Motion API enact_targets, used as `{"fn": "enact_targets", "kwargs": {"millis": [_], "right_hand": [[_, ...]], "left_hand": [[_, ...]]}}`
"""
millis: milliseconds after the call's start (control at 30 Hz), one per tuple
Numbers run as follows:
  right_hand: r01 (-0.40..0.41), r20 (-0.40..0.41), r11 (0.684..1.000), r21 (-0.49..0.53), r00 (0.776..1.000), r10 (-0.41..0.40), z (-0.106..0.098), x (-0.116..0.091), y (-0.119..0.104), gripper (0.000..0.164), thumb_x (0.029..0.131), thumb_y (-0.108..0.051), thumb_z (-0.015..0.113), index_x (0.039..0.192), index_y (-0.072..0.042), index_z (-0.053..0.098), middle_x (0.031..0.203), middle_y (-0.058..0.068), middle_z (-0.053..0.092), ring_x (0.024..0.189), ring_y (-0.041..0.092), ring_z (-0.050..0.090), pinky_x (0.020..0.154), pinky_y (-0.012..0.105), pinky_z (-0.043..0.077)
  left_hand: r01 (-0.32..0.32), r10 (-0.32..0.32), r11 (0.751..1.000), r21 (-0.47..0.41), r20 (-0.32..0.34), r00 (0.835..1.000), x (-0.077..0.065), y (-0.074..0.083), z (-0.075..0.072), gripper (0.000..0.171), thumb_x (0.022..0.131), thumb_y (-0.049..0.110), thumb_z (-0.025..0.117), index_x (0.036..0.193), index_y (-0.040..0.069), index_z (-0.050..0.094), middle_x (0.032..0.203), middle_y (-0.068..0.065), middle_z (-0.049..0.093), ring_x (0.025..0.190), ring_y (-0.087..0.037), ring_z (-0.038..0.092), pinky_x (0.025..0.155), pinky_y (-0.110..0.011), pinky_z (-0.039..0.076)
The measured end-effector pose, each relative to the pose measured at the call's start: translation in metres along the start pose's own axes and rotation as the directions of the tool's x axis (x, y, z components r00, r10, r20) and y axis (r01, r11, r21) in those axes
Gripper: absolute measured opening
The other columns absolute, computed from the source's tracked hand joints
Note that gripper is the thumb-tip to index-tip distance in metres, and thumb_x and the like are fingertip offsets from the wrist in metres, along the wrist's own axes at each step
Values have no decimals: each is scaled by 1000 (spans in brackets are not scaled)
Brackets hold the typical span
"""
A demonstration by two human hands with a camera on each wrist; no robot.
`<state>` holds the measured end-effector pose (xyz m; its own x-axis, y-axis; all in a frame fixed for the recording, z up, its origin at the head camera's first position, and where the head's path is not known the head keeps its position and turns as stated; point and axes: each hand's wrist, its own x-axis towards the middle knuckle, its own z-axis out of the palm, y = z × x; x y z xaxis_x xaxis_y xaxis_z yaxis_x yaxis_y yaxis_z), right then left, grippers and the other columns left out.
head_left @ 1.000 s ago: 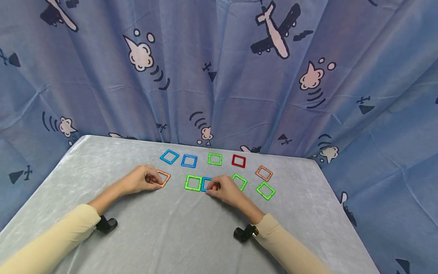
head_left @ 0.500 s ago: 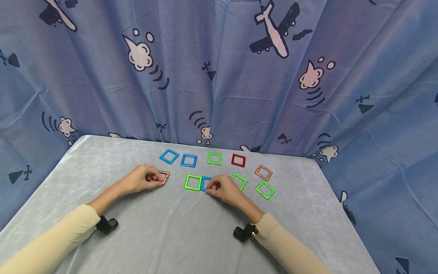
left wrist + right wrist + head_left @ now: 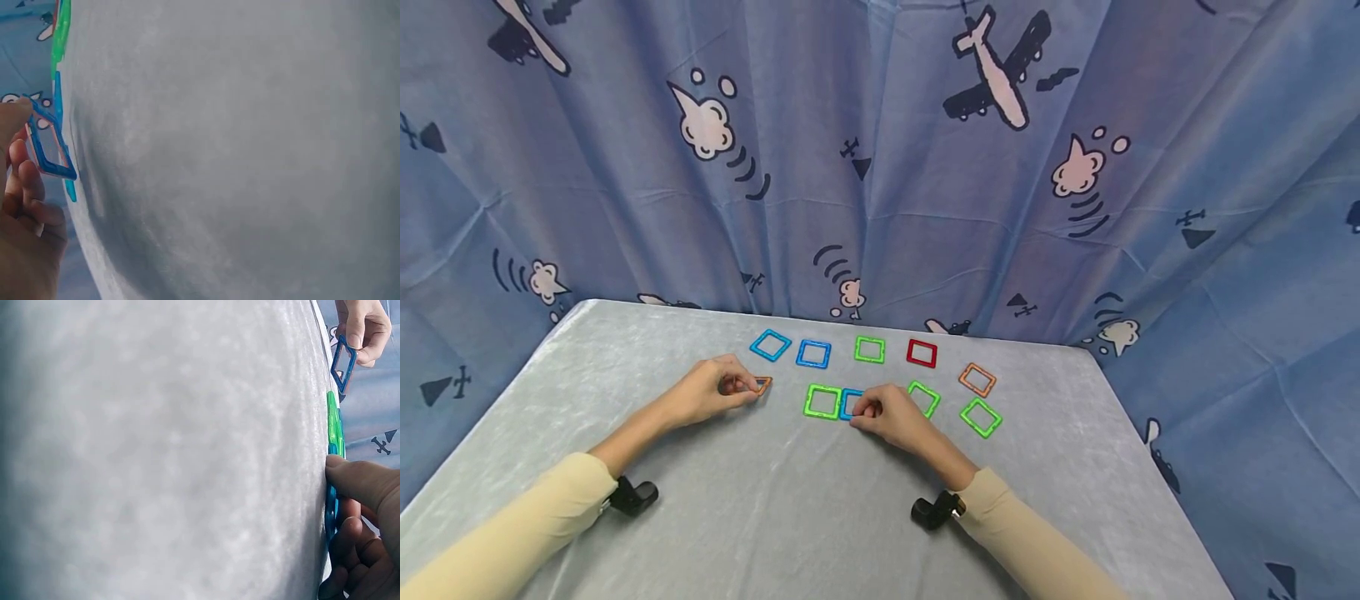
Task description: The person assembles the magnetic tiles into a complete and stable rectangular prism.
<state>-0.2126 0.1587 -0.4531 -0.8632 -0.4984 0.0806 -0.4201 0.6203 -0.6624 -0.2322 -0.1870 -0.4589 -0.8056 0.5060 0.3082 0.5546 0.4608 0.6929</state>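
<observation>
My left hand [image 3: 711, 390] pinches a magnetic square frame tile [image 3: 765, 382], raised and tilted. It looks orange from the head; the left wrist view shows a blue frame [image 3: 59, 170] with an orange edge behind it, perhaps two tiles stacked. My right hand [image 3: 891, 414] pinches the near right side of a blue square tile [image 3: 845, 404] lying on the table, its right part hidden by the fingers. Against that tile's left side lies a green square tile [image 3: 824, 387]. Another green tile [image 3: 932, 404] lies partly behind my right hand.
Along the back lie two blue tiles [image 3: 814, 366] side by side, a green tile [image 3: 870, 360] and a red tile [image 3: 922, 365]. To the right are an orange tile [image 3: 977, 395] and a green tile [image 3: 971, 425]. A patterned curtain [image 3: 910, 233] hangs behind the table [image 3: 775, 517].
The tile in my left hand has tipped from nearly face-on to steeply tilted, so less of it shows from the head. My right hand and the tiles on the table stay put.
</observation>
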Motion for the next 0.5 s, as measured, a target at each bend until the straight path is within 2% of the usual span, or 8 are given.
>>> {"fn": "enact_targets", "kwargs": {"millis": [333, 500], "right_hand": [[0, -2, 1000, 9, 1000, 0, 0, 0, 1, 10, 87, -8, 83, 83, -11, 74, 68, -8, 56, 61, 6, 48, 54, 22, 39], [5, -2, 1000, 7, 1000, -5, 0, 1, 1, 10, 87, -9, 83, 83, -10, 74, 69, -8, 56, 61, 6, 48, 55, 22, 40]], "left_hand": [[-1, 2, 999, 39, -49, 999, 5, 9, 1, 11, 87, 4, 81, 92, 13, 76, 85, 7, 58, 74, -12, 54, 63, -29, 47], [-14, 16, 999, 31, -62, 998, 7, 11, 2, 9, 89, 5, 80, 92, 13, 77, 85, 6, 58, 75, -13, 55, 64, -32, 47]]}}
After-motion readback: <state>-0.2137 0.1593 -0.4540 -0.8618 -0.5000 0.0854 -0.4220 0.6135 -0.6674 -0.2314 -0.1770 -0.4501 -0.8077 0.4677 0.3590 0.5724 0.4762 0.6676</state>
